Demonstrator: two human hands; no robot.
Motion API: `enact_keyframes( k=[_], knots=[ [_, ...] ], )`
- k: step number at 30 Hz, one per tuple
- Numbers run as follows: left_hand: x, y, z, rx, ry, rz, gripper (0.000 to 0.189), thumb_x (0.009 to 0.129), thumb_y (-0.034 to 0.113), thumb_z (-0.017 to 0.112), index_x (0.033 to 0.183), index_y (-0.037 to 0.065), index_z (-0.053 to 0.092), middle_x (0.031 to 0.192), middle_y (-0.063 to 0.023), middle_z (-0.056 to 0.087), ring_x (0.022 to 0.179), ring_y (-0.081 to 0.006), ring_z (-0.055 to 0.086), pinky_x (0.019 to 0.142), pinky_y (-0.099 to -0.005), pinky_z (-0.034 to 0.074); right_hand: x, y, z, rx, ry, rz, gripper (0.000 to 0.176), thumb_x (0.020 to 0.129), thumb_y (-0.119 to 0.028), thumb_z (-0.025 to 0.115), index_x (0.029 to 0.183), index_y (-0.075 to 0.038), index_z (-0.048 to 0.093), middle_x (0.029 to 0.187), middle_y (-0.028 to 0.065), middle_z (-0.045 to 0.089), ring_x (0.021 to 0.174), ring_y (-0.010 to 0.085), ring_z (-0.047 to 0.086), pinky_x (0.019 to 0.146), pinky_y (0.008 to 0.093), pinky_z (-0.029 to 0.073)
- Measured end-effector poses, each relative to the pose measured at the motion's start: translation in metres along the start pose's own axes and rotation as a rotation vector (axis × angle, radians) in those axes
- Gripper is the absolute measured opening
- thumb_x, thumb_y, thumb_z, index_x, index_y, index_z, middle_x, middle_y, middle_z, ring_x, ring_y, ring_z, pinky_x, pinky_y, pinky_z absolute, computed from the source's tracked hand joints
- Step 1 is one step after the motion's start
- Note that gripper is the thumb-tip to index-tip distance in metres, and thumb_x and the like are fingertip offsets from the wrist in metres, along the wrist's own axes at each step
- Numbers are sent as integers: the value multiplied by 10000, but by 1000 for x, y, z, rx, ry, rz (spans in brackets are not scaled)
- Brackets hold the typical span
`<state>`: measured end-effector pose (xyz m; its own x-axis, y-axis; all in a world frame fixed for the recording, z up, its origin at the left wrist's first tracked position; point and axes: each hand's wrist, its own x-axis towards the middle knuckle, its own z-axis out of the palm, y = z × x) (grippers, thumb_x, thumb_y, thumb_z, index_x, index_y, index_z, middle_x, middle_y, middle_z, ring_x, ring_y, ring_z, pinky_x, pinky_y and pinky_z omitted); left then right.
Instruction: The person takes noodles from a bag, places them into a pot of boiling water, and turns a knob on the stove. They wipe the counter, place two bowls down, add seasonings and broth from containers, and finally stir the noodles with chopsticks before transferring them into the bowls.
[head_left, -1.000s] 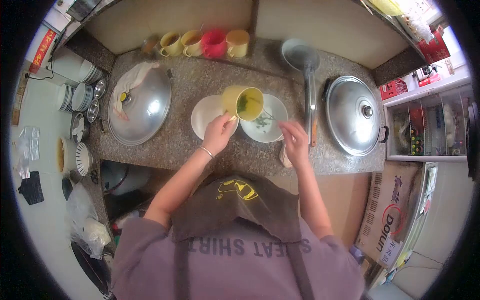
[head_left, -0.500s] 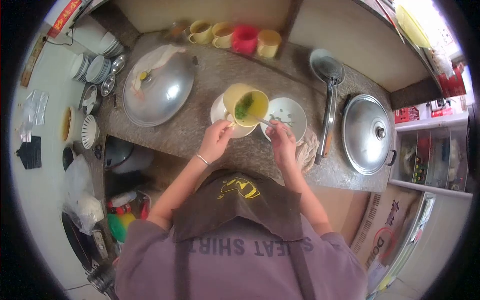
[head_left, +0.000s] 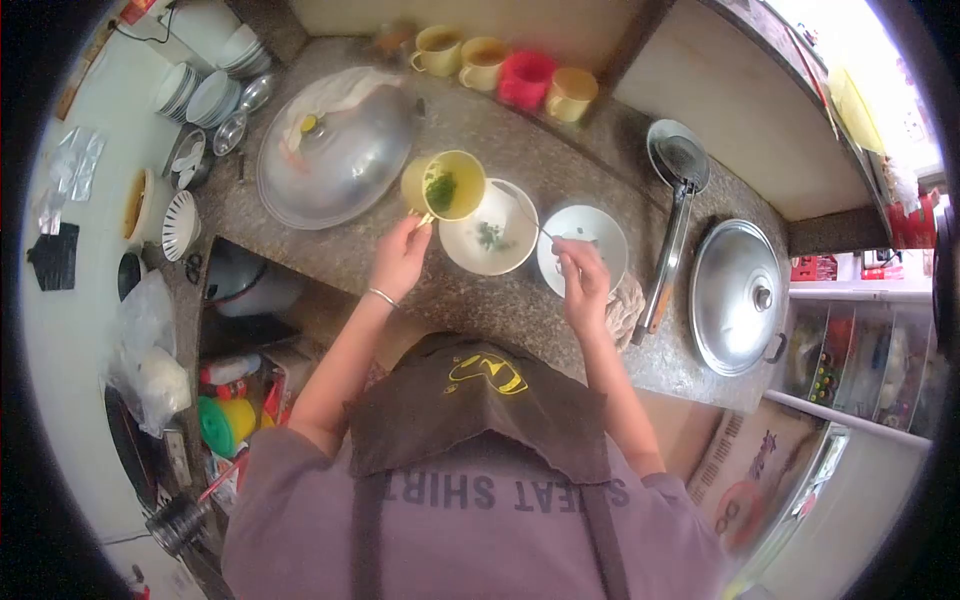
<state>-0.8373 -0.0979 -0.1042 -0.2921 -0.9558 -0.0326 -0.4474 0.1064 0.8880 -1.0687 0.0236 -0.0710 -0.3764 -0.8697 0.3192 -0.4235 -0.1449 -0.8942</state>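
My left hand [head_left: 402, 256] is closed on the handle of a yellow mug [head_left: 470, 187], which is tipped so its mouth faces me. Chopped green herbs [head_left: 440, 190] lie inside it. Between my hands stands a white bowl [head_left: 512, 262] with a few green bits on its bottom. My right hand [head_left: 583, 272] pinches the thin handle of a spoon [head_left: 541, 228] that reaches over that bowl; its far end is hard to make out. Partly behind my right hand is a second white bowl [head_left: 612, 235], also with green bits in it.
A domed wok lid [head_left: 350, 165] lies at the left. Along the back wall stand yellow mugs [head_left: 437, 52] and a red mug [head_left: 525, 80]. A long-handled ladle [head_left: 668, 240], a crumpled cloth [head_left: 626, 308] and a lidded pot [head_left: 735, 290] occupy the right side.
The mug has moved left, off the nearer bowl, which shows fully now with green bits in it. The spoon has left the mug and is over that bowl. The view has shifted slightly.
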Motion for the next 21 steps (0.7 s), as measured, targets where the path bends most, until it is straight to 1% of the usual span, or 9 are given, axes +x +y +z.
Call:
enact_keyframes(
  k=[2, 4, 7, 8, 13, 16, 18, 19, 21],
  knots=[
    [8, 7, 15, 29, -20, 72, 209, 830, 176, 488, 939, 0, 518, 704, -103, 549, 627, -150, 529, 595, -285, 429, 11, -10, -2, 11, 21, 6, 169, 797, -29, 489, 936, 16, 574, 839, 104, 572, 779, 171, 534, 698, 258, 408],
    [21, 13, 35, -177, -214, 90, 220, 833, 191, 486, 951, 9, 522, 721, -74, 560, 627, -131, 535, 577, -265, 430, 17, -10, -4, -5, 39, 31, 158, 797, -33, 494, 921, 13, 581, 862, 109, 570, 773, 173, 536, 692, 259, 411],
    [38, 45, 64, -387, -427, -23, 230, 836, 222, 488, 949, 25, 520, 708, -24, 547, 622, -96, 522, 555, -222, 416, 13, -3, -11, 31, 58, 190, 314, 785, -67, 523, 1099, -57, 511, 893, 109, 587, 817, 175, 554, 761, 289, 421],
    [49, 49, 80, -513, -517, -44, 234, 842, 263, 478, 927, 48, 515, 694, 19, 515, 611, -63, 499, 538, -194, 406, 9, -4, -17, 48, 51, 277, 428, 771, -89, 550, 1181, -62, 431, 921, 116, 583, 843, 172, 554, 780, 291, 419],
    [119, 80, 178, -508, -610, -154, 263, 863, 320, 417, 876, 70, 496, 647, 2, 497, 593, -83, 502, 486, -219, 421, -36, 21, -49, -53, 213, 367, 510, 774, -67, 543, 1238, -28, 334, 888, 90, 559, 820, 156, 543, 761, 275, 424],
    [185, 63, 257, -438, -701, -72, 266, 867, 305, 397, 860, 56, 488, 618, -24, 507, 533, -109, 502, 464, -236, 430, -76, 35, -61, 128, 361, 489, 457, 798, -61, 513, 1221, -10, 348, 860, 70, 541, 793, 129, 532, 722, 250, 426],
    [217, 58, 300, -284, -744, -127, 263, 872, 293, 405, 995, 65, 453, 761, -33, 548, 538, -100, 530, 472, -226, 454, -99, 34, -66, 113, 405, 550, 441, 806, -62, 505, 1216, -6, 353, 856, 66, 536, 787, 121, 528, 712, 243, 425],
    [220, 68, 306, -285, -760, -126, 263, 872, 293, 405, 995, 65, 453, 761, -33, 548, 538, -100, 530, 472, -226, 454, -113, 37, -67, 168, 465, 600, 428, 809, -65, 504, 1209, -4, 363, 858, 66, 536, 786, 119, 528, 708, 242, 425],
    [221, 82, 315, -254, -576, -109, 386, 863, 232, 429, 1186, 57, 310, 879, -72, 568, 590, -120, 567, 489, -254, 473, -134, 39, -70, 218, 535, 663, 416, 812, -69, 502, 1202, -3, 373, 860, 66, 536, 785, 117, 528, 703, 241, 426]
  ],
)
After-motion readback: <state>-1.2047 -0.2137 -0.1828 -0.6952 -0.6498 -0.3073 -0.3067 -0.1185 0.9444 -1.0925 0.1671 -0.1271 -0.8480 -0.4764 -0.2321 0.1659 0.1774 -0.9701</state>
